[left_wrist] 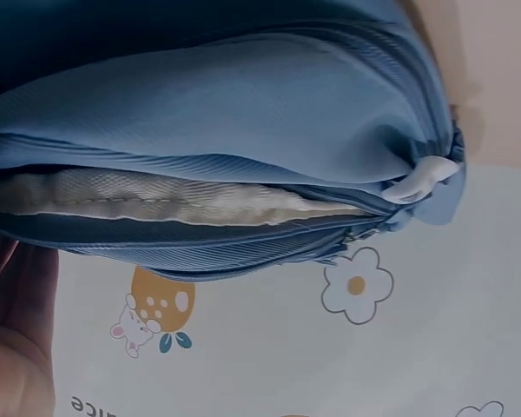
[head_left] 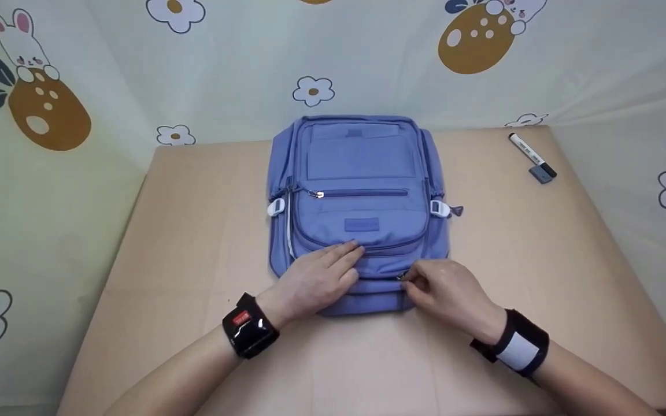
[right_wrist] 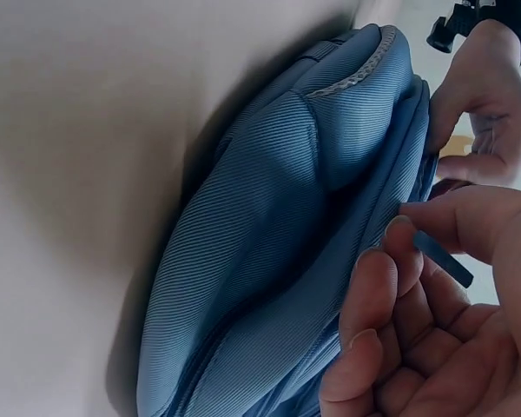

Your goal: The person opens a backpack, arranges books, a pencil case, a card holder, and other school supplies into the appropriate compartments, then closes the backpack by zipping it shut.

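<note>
tbl [head_left: 206, 231]: bkpk [head_left: 362, 162] flat, r grip [head_left: 453, 292] pinches zip pull [right_wrist: 445, 259]

On the table [head_left: 194, 231], the backpack [head_left: 362, 207] lies left of a marker [head_left: 529, 152] and a block [head_left: 540, 175].
</note>
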Tool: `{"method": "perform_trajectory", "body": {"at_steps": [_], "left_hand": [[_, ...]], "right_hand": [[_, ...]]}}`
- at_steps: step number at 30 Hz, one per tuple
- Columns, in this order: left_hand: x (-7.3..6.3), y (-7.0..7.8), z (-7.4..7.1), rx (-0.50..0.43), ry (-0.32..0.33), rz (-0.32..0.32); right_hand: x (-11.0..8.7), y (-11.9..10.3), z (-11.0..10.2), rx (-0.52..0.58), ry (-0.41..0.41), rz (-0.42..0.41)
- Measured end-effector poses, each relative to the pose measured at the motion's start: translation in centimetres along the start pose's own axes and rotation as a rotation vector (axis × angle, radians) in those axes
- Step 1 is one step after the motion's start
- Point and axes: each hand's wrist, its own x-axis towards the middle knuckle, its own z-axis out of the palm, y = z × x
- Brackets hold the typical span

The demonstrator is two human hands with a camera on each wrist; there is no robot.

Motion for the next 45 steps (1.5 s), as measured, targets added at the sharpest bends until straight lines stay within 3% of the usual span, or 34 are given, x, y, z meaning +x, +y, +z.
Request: {"method": "perform_trajectory", "body": {"at_steps": [8,13,26,35,40,45], "left_hand": [[-2.6,-1.3,-0.7,0.019,0.033,-0.002],[-3.9,-2.0,-1.0,0.054,0.011,-0.029],[-3.8,-1.9,-0.6,0.091,0.071,-0.069],[-3.8,-2.0,-0.8,0.067,0.037,-0.063],[-4.0,-1.9,-0.5,0.065,0.061,-0.066],[-4.3,-1.9,-0.3,0.054,0.081,-0.066]], "right_hand": [[-0.1,0.4,-0.1,0.018,0.007,0.019],[-0.2,0.4,0.0,0.011,0.023,0.027],[0.3,-1.1,-0.2,0.181,-0.005,0.079],[3.2,-4.4,1.2,0.155,-0.005,-0.045],[4.7,-5.9,2.7,0.095,0.006,-0.122],[5.1,-6.1,3.3,0.038,0.009,-0.146]]}}
